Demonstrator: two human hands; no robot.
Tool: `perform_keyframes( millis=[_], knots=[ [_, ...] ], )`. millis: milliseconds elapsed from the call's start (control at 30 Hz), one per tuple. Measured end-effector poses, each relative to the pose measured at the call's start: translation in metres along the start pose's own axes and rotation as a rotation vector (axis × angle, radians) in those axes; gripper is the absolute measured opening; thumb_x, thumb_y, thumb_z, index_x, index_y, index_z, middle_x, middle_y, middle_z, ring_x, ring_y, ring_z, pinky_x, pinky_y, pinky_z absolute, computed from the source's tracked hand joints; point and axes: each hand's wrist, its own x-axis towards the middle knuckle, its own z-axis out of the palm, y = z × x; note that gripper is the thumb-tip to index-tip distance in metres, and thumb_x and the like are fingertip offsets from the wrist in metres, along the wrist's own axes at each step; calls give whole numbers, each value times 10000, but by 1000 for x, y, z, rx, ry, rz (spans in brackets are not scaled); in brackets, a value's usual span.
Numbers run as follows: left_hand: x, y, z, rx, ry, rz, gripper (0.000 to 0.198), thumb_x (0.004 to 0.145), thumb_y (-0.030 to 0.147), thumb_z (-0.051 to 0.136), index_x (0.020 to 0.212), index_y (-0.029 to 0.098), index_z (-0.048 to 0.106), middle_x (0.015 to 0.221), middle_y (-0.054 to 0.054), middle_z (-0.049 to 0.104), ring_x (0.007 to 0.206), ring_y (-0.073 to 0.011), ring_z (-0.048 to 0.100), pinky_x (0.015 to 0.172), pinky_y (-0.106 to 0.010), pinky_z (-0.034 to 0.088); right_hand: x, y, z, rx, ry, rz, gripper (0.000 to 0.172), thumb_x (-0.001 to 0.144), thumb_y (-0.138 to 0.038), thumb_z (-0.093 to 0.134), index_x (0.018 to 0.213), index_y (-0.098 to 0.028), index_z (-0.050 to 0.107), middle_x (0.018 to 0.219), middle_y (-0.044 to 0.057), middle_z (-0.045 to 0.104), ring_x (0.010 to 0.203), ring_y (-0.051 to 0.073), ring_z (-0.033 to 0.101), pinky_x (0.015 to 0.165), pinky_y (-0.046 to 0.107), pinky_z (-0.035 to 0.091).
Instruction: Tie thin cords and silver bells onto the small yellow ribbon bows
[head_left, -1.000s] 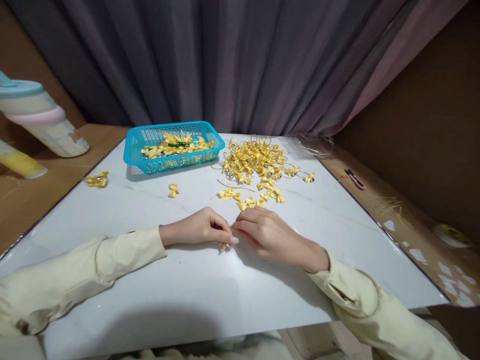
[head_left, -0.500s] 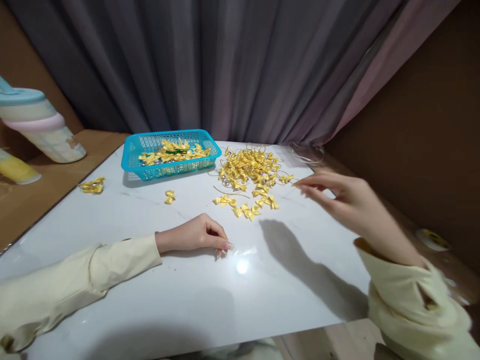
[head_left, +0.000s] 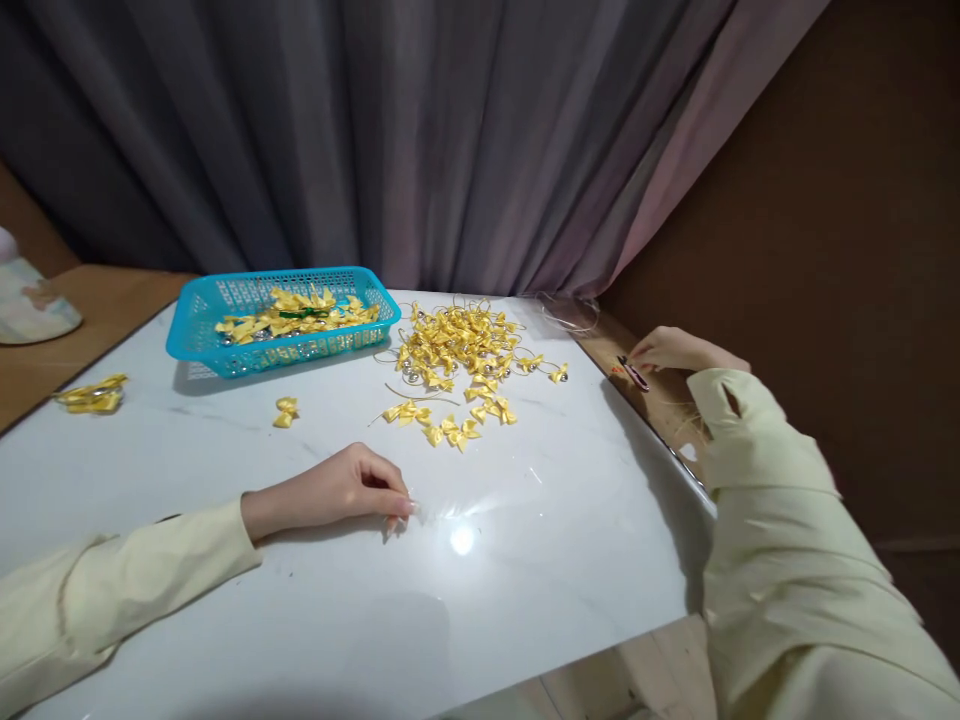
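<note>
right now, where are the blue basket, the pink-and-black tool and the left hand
Blue basket (head_left: 196, 353): head view, near left corner of rim.
Pink-and-black tool (head_left: 637, 376): head view, middle of body.
Left hand (head_left: 343, 488): head view, back of hand.

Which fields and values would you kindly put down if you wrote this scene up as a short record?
Left hand: fingertips pinched together; anything held is too small to tell
Right hand: at the pink-and-black snips; grip unclear
Basket: blue, holding yellow bows
Bow pile: right of the basket, with thin loops
Single bow: in front of the basket
Backdrop: grey curtain
</note>
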Motion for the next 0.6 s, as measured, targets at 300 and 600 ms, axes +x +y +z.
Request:
perform_keyframes(
  millis=[300,600],
  knots=[
    [0,-2,-1,-8,-14,-3,262,752,336,666,614,114,689,624,-52,679,596,-119,589,588,-187,448,37,17,28,-145,-242,68,236,911,-306,502,1042,-134,595,1070,67,586,958,179,583,806,312,491],
    [-1,-1,-1,-21,-35,29,233,762,307,653,625,124,696,639,-43,689,611,-116,597,601,-178,452,51,23,42,-79,-177,75,282,905,-313,514,1123,-140,554,1130,83,564,962,176,578,824,370,499]
  ],
)
